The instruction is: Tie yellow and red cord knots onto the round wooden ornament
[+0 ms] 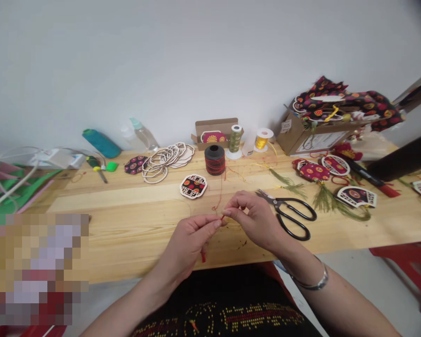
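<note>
My left hand (198, 238) and my right hand (250, 217) meet above the table's front part, fingertips pinched close together. Between them runs a short bit of red thread (222, 217), held by both. A red tuft (203, 257) hangs below my left palm; its upper part is hidden by the hand. From the dark spool of red thread (215, 160) a thin strand trails down towards my fingers. Just right of my right hand lie black-handled scissors (294, 215), blades apart. An octagonal patterned piece with a pale border (193, 186) rests beyond my left hand.
Pale cut-out frames (164, 161), a green thread spool (235, 139) and a yellow spool (264, 139) stand further back. A cardboard box (294, 133) with patterned cloth is at right, near tasselled ornaments (314, 172) and a black post (403, 157). A screwdriver (96, 168) lies left.
</note>
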Demonstrator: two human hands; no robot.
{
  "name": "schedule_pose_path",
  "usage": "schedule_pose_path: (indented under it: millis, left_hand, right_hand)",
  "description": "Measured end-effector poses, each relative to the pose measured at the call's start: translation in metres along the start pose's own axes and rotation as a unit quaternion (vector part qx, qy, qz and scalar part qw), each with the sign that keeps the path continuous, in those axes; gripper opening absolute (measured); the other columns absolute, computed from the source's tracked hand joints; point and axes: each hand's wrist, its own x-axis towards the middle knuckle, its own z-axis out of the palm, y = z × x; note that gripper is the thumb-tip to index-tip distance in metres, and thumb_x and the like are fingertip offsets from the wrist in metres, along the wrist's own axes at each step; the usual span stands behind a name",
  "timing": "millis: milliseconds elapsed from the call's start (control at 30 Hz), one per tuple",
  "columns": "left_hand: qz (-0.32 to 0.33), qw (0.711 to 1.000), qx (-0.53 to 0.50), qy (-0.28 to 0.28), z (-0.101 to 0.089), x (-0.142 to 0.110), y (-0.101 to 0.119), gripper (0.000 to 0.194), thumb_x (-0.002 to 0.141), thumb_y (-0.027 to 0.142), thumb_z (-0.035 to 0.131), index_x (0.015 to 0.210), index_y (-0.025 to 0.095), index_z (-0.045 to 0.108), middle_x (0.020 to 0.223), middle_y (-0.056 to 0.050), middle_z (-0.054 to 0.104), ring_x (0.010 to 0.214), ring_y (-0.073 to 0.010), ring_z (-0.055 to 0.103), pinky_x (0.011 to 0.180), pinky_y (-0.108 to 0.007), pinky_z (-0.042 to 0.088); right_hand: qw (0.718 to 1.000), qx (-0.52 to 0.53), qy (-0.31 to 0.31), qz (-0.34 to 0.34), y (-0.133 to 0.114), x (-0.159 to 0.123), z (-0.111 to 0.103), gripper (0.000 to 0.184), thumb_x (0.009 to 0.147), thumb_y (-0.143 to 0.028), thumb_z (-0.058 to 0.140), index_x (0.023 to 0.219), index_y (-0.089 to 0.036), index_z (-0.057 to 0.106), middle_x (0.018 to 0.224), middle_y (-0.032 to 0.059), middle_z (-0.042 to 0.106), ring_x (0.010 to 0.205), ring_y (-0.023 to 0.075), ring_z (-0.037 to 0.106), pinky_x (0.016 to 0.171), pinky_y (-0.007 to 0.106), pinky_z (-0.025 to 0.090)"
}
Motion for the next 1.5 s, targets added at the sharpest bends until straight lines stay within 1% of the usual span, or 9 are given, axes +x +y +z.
schedule_pose_path:
  millis: [133,267,533,667,800,1000,1167,1367,1500]
  left_hand:
    - [0.022,0.995,-0.069,0.063,-0.006,0.001,0.003,0.023,0.066,0.034,0.074,0.076,0.014,0.073,0.043,0.009,0.033,0.039,-0.0023,0.024,0.037,-0.015,0.019]
    - [0.039,0.985,-0.129,0.105,-0.014,0.003,0.004,0.023,0.067,0.032,0.075,0.079,0.013,0.072,0.044,0.010,0.030,0.041,-0.0020,0.022,0.039,-0.015,0.018]
    - [0.060,0.978,-0.155,0.129,-0.015,0.004,0.006,0.024,0.066,0.031,0.076,0.081,0.012,0.072,0.046,0.010,0.031,0.043,-0.0022,0.023,0.040,-0.015,0.019]
    - [0.096,0.975,-0.136,0.149,-0.017,0.005,0.005,0.025,0.066,0.031,0.076,0.082,0.012,0.073,0.052,0.006,0.044,0.046,-0.0027,0.029,0.041,-0.016,0.020]
    - [0.111,0.979,-0.092,0.146,-0.015,0.008,0.006,0.028,0.070,0.035,0.073,0.087,0.013,0.074,0.065,0.000,0.060,0.046,-0.0029,0.027,0.041,-0.019,0.020]
    - [0.105,0.985,-0.072,0.115,0.003,0.016,0.013,0.029,0.071,0.035,0.072,0.093,0.016,0.074,0.069,-0.001,0.065,0.046,-0.0033,0.026,0.042,-0.020,0.021]
    - [0.078,0.990,-0.081,0.087,0.015,0.019,0.008,0.027,0.073,0.036,0.070,0.088,0.015,0.073,0.044,0.005,0.048,0.041,-0.0035,0.022,0.038,-0.019,0.015]
    - [0.070,0.992,-0.079,0.074,0.019,0.019,0.008,0.029,0.073,0.037,0.069,0.087,0.012,0.072,0.061,-0.002,0.063,0.039,-0.0018,0.025,0.035,-0.018,0.015]
    - [0.057,0.992,-0.086,0.077,0.019,0.019,0.008,0.026,0.071,0.037,0.071,0.082,0.014,0.071,0.049,0.007,0.042,0.040,-0.0026,0.025,0.036,-0.017,0.015]
  right_hand:
    - [0.986,-0.154,-0.040,-0.046,0.013,0.003,0.006,0.013,0.087,-0.018,0.057,0.078,-0.017,0.067,0.078,0.0032,0.063,0.080,0.0165,0.052,0.071,0.030,0.039]
    - [0.904,-0.358,-0.172,-0.156,0.020,0.003,0.016,0.010,0.086,-0.016,0.058,0.088,-0.019,0.067,0.090,0.0057,0.063,0.089,0.0215,0.047,0.072,0.035,0.033]
    - [0.825,-0.440,-0.249,-0.252,0.004,0.007,0.027,0.014,0.089,-0.015,0.052,0.082,-0.012,0.063,0.082,0.0083,0.059,0.088,0.0240,0.044,0.067,0.037,0.032]
    - [0.905,-0.334,-0.197,-0.174,0.011,0.007,0.024,0.014,0.086,-0.008,0.052,0.078,-0.013,0.063,0.081,0.0080,0.062,0.085,0.0207,0.046,0.069,0.034,0.036]
    - [0.997,-0.025,-0.069,0.002,0.013,0.006,0.017,0.014,0.081,-0.013,0.058,0.068,-0.016,0.059,0.070,0.0009,0.058,0.075,0.0147,0.050,0.071,0.028,0.039]
    - [0.961,0.222,0.007,0.162,0.002,0.005,0.017,0.014,0.077,-0.028,0.062,0.068,-0.017,0.059,0.062,-0.0034,0.053,0.060,0.0107,0.044,0.060,0.025,0.037]
    - [0.972,0.178,0.072,0.135,0.004,0.003,0.020,0.013,0.077,-0.029,0.062,0.070,-0.018,0.065,0.074,0.0023,0.061,0.074,0.0155,0.053,0.069,0.030,0.042]
    - [0.974,0.159,0.095,0.126,0.007,0.002,0.023,0.016,0.079,-0.031,0.060,0.070,-0.017,0.062,0.073,0.0036,0.060,0.073,0.0165,0.054,0.066,0.030,0.043]
    - [0.983,0.114,0.102,0.105,0.006,0.001,0.021,0.015,0.080,-0.029,0.058,0.072,-0.017,0.063,0.075,0.0038,0.061,0.079,0.0176,0.054,0.068,0.031,0.042]
